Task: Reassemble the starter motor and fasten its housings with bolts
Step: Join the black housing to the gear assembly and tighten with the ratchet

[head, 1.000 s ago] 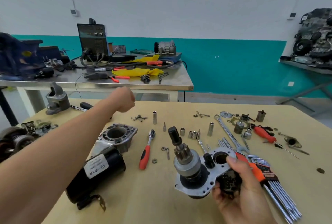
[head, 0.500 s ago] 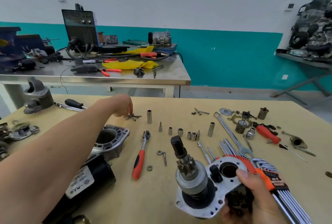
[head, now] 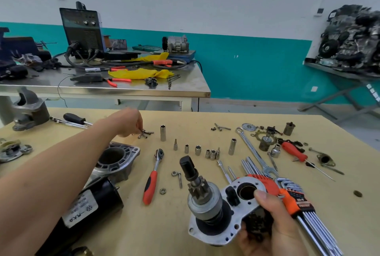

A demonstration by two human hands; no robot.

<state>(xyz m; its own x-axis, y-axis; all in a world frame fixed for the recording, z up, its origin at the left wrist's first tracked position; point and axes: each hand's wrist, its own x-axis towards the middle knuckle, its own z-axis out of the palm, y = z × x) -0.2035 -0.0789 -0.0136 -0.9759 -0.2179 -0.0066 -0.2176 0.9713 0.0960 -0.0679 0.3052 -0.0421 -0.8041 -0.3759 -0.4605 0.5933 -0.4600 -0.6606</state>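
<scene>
Right hand (head: 273, 233), nearest: grasps the gear assembly (head: 207, 204) by its plate, thumb laid on the rim beside the round hole, fingers wrapped beneath. Shaft stands up and tilts away from the grip. Same hold as a second ago.

Left of that grip: ratchet (head: 153, 177) flat on the table (head: 195, 124). Further left, black motor body (head: 92, 204) with the grey housing (head: 115, 159) just beyond it, both under the outstretched forearm.

Change: left hand (head: 128, 123) has dropped from a raised fist to the loose bolts (head: 146, 134). Fingertips point down and touch the near edge of the cluster. Blurred; cannot tell whether a bolt is pinched yet.

Reading: bolt pick-up under way, fastening not started, housings still apart.
</scene>
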